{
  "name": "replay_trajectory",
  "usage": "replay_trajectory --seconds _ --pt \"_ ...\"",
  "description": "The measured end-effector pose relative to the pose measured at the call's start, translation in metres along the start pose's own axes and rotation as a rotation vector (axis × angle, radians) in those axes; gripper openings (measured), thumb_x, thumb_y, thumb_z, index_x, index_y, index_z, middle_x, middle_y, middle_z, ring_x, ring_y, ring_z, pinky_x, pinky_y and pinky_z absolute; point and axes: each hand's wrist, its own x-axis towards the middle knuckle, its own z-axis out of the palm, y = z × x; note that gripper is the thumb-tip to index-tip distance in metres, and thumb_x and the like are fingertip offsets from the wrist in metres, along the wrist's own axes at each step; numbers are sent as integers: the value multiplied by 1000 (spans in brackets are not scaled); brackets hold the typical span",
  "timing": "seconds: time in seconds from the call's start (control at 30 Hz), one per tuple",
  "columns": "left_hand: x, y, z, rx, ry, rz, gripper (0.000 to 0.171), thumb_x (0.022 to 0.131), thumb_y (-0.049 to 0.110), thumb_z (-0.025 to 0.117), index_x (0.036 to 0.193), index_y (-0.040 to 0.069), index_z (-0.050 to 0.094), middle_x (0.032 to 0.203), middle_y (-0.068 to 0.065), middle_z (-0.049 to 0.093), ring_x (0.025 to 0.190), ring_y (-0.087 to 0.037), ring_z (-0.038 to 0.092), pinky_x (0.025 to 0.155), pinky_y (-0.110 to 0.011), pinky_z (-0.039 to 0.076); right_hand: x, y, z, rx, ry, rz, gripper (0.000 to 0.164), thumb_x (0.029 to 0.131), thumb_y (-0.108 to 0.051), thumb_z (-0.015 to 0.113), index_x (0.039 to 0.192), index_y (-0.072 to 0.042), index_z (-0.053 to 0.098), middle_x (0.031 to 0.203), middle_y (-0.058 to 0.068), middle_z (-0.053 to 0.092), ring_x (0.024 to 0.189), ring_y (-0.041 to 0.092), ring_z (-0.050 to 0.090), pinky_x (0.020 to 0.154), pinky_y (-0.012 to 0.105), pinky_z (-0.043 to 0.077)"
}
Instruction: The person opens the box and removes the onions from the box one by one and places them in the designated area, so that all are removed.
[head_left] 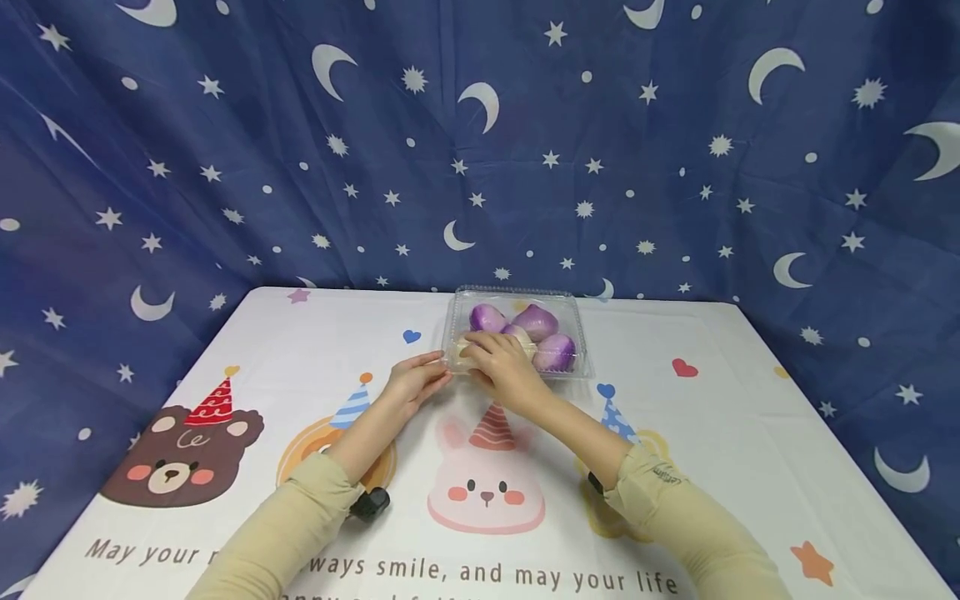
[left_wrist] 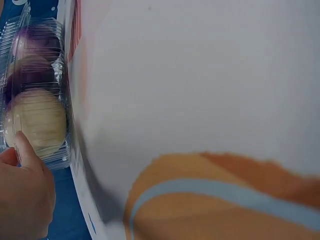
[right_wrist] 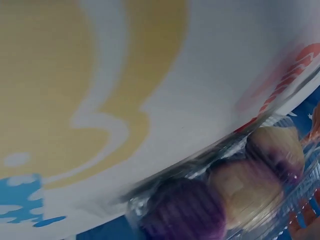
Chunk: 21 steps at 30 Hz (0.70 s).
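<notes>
A clear plastic clamshell box (head_left: 581,333) lies near the far edge of the table. Several purple-and-white onions (head_left: 536,322) sit inside it, seen through the ribbed plastic. At the box's near left corner, my left hand (head_left: 411,383) holds the edge between thumb and fingers; in the left wrist view, that hand (left_wrist: 25,195) has its thumb near a pale onion (left_wrist: 37,120). Bent over the near left part of the lid, the fingers of my right hand (head_left: 506,371) press on top. In the right wrist view, only part of the right hand (right_wrist: 307,222) shows.
A white tablecloth (head_left: 712,450) with cartoon animals and lettering covers the table. Dark blue cloth (head_left: 525,108) with moons and stars hangs close behind the box and along the sides. Both sleeves (head_left: 300,500) lie over the near part of the table.
</notes>
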Motion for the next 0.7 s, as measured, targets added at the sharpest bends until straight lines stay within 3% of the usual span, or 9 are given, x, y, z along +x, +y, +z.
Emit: replay_trajectory --seconds 0.27,0.5,0.7 --pt "0 0 0 -17 -8 -16 46 90 -8 52 136 -8 43 78 -5 62 68 -7 64 73 -17 55 -12 7 -12 25 91 -4 25 79 -4 72 102 -9 65 113 10 65 107 28 59 96 44 46" --pt "-2 -2 2 -15 -16 -34 48 93 -6 47 140 -6 37 96 -11 52 69 -9 61 75 -21 57 -28 16 -28 26 149 -15 23 77 -5 75 98 -6 66 101 9 68 100 26 63 93 40 50" --pt "-8 -5 3 20 16 -33 49 93 0 48 141 0 35 105 -11 48 72 -10 61 76 -22 57 -47 24 -46 21 163 42 23 79 -7 73 100 -6 64 98 9 70 97 27 66 87 41 53"
